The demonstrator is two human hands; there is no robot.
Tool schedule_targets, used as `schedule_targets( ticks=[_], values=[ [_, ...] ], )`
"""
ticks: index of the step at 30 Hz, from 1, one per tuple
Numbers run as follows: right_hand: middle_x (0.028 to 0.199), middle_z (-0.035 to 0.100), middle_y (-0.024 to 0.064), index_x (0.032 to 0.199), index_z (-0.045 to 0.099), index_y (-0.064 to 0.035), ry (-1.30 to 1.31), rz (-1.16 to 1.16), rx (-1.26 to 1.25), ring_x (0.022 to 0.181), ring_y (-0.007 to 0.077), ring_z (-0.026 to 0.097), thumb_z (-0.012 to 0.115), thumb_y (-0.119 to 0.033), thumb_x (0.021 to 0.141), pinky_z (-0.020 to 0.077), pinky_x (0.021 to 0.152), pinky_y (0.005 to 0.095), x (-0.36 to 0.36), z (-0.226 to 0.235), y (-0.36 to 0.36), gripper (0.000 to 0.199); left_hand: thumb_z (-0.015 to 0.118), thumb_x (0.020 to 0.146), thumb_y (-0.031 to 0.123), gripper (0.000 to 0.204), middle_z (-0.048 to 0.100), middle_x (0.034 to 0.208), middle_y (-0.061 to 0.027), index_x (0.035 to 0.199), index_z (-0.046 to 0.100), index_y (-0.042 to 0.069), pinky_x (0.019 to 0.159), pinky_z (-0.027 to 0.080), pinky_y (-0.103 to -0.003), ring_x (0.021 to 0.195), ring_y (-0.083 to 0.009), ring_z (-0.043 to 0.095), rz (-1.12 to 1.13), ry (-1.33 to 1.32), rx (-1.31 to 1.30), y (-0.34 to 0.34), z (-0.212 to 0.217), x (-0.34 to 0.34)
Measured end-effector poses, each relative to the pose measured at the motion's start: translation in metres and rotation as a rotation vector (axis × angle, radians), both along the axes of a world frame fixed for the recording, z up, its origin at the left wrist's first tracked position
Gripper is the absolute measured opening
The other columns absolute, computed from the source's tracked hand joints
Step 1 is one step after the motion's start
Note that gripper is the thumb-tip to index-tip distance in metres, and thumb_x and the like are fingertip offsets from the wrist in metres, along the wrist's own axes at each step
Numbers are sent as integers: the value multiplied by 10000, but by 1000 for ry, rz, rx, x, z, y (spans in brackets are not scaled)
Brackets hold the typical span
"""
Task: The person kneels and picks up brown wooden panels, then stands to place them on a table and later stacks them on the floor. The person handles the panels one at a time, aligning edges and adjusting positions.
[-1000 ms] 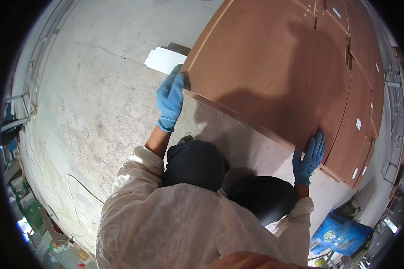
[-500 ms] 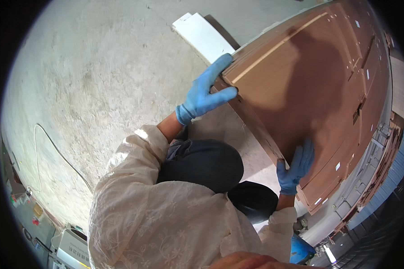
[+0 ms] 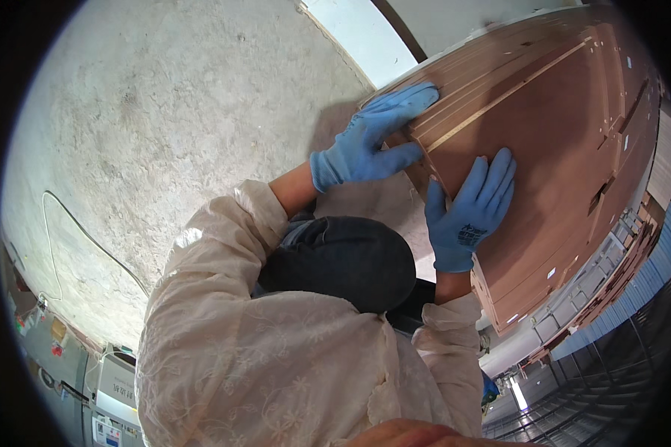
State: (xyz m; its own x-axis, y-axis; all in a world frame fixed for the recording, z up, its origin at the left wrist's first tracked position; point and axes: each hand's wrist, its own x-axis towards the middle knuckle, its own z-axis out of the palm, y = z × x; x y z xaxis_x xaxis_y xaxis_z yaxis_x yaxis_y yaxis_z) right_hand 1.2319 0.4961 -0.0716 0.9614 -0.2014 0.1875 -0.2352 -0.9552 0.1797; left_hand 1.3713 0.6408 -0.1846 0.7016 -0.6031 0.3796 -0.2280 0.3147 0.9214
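A stack of brown wooden boards (image 3: 533, 179) fills the right side. My left hand (image 3: 369, 138), in a blue glove, rests at the stack's near left corner. Its fingers lie stretched along the board ends, and the thumb points apart from them towards the near edge. Further right, my right hand (image 3: 470, 220), also in a blue glove, lies flat on the top board with fingers extended upward. The thumb of that hand sits by the near edge of the stack. Neither hand is wrapped round a board.
A white panel (image 3: 361, 37) lies on the grey concrete floor (image 3: 164, 112) beyond the stack. A thin cable (image 3: 89, 235) runs along the floor at left. Machine housings (image 3: 115, 387) stand at lower left. My bent knee (image 3: 343, 261) is close to the stack's near side.
My right hand has moved up and left along the near edge, closer to the left hand. The left hand has shifted slightly right, staying at the corner. The view has shifted a little.
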Motion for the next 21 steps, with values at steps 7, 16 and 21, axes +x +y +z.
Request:
schedule_targets(
  ticks=[7,16,21],
  values=[
    [1585,413,318,1465,447,14,-31,19,9,1436,515,435,561,-481,1038,406,1144,577,-2,-9,1,663,745,912,157,754,437,1632,-212,1585,435,16,1257,330,-483,1516,-370,420,-25,-17,11,1,1,3],
    [1590,408,318,1449,451,-1,-53,9,29,1433,521,435,511,-479,1064,402,1146,578,5,-8,4,617,696,914,102,713,443,1625,-224,1574,445,-1,1252,335,-471,1502,-378,437,-63,44,52,3,9,4],
    [1591,401,326,1443,459,11,-58,8,33,1444,524,417,514,-463,1064,385,1166,572,7,-8,5,610,735,893,154,700,487,1591,-219,1539,498,21,1216,397,-452,1456,-373,500,-5,-44,107,3,9,6]
  ],
)
